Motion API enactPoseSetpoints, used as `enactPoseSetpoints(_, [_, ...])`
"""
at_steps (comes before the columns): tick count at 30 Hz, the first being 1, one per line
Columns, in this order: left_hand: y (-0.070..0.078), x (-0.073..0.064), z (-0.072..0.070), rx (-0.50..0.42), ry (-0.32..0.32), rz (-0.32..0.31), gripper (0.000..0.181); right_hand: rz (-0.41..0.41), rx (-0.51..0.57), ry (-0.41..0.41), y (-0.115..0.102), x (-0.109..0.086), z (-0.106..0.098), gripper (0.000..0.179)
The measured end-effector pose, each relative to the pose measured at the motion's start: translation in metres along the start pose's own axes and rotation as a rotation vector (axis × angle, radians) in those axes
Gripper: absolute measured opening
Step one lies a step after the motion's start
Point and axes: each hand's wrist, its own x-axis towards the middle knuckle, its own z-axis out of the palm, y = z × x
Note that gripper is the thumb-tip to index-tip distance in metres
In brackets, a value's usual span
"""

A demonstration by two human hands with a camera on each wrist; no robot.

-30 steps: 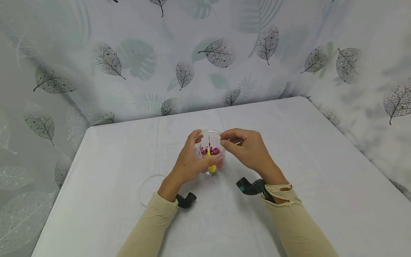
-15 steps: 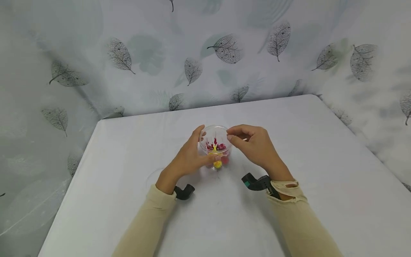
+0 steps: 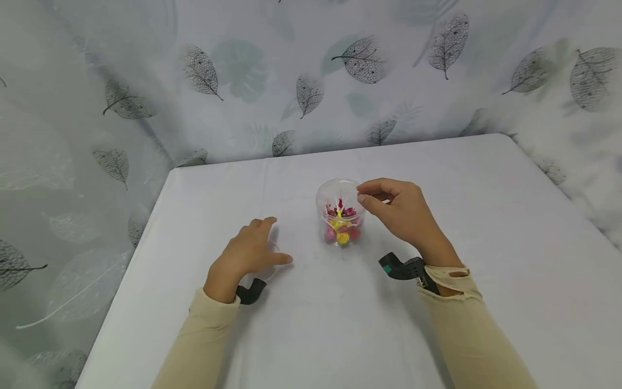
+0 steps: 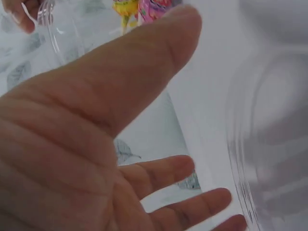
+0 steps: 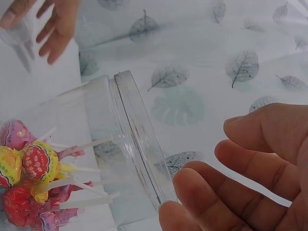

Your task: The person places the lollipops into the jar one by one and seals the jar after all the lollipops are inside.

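Observation:
A clear plastic jar (image 3: 336, 200) stands upright on the white table, its top uncovered. Inside are several wrapped lollipops (image 5: 41, 161), yellow, red and pink, their white sticks pointing toward the mouth. At the right side of the rim is my right hand (image 3: 400, 208), fingers loosely bent; a fingertip appears to touch the rim in the right wrist view, and nothing shows in its grasp. My left hand (image 3: 250, 251) hovers left of the jar, thumb and fingers spread and holding nothing. Partly under it lies a clear round lid (image 4: 236, 159), mostly hidden in the head view.
A white cloth covers the table (image 3: 316, 324). Leaf-patterned curtains (image 3: 243, 81) rise behind it and along both sides. Black wrist mounts (image 3: 400, 267) stick out below both hands.
My left hand has let go of the jar and moved left and nearer, over the lid. My right hand keeps its place at the rim. The head view has shifted a little.

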Motion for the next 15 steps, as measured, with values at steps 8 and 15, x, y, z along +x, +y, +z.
enactPoseSetpoints(8, [-0.010, -0.015, 0.003, 0.056, -0.034, -0.057, 0.102, 0.006, 0.011, -0.006, 0.001, 0.001, -0.001, 0.022])
enactPoseSetpoints(15, [-0.009, -0.019, 0.006, 0.077, -0.028, -0.046, 0.096, 0.010, 0.028, -0.009, 0.001, 0.001, 0.000, 0.023])
